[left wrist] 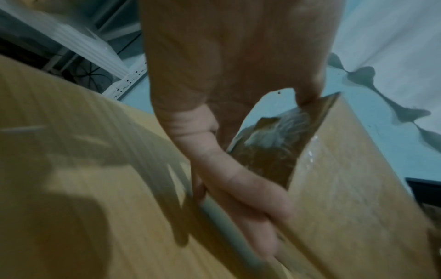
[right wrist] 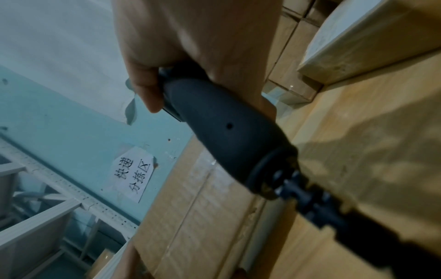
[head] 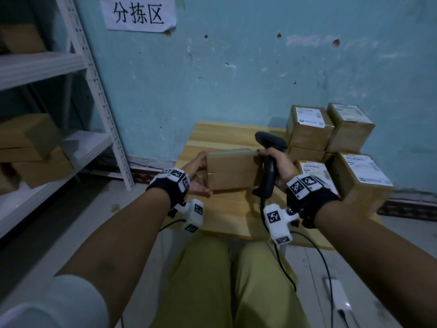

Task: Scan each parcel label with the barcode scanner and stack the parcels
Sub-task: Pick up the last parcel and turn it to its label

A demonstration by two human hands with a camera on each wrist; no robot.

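A plain brown cardboard parcel stands tilted on the wooden table, with no label showing on the faces toward me. My left hand grips its left end; in the left wrist view the fingers curl under the parcel. My right hand grips the handle of the black barcode scanner, and its fingertips touch the parcel's upper right edge. The scanner's head points away over the parcel. The right wrist view shows the scanner handle beside the parcel.
Several labelled parcels are stacked at the table's right back, one large one nearest. A white metal shelf with cardboard boxes stands at left. The scanner cable hangs toward the floor by my knees.
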